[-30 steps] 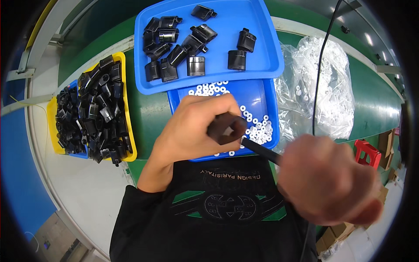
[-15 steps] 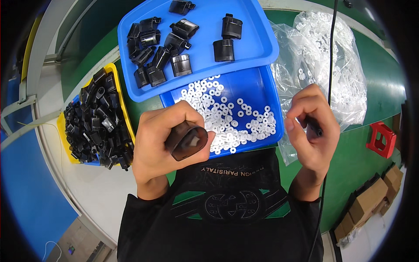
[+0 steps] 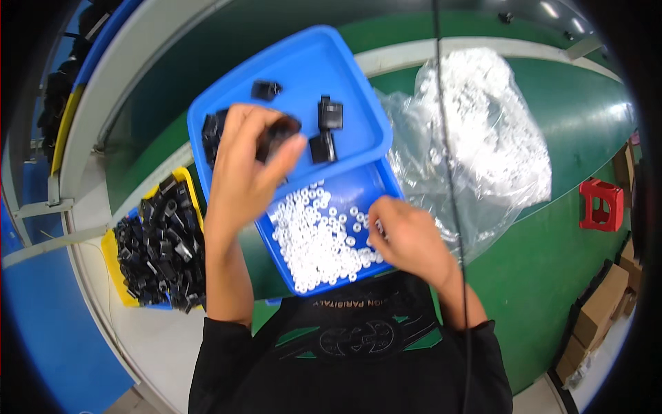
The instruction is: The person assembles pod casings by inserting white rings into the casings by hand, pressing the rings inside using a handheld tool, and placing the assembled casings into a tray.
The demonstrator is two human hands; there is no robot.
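Observation:
My left hand (image 3: 252,162) reaches out over the large blue tray (image 3: 300,65) and grips a black plastic part (image 3: 279,131) between thumb and fingers. Other black parts (image 3: 329,114) lie in that tray beside it. My right hand (image 3: 407,238) rests fingers-down at the right edge of the smaller blue tray (image 3: 372,186), among the small white rings (image 3: 317,238). Whether it pinches a ring is hidden by the fingers.
A yellow bin (image 3: 114,279) heaped with black parts stands at the left. A clear plastic bag of white rings (image 3: 483,145) lies on the green table at the right. A red block (image 3: 601,205) and cardboard boxes (image 3: 607,307) sit at the far right. A black cable (image 3: 448,152) hangs down.
My left hand has carried the black part from in front of my chest out over the large blue tray. My right hand has dropped from the bag side into the ring tray.

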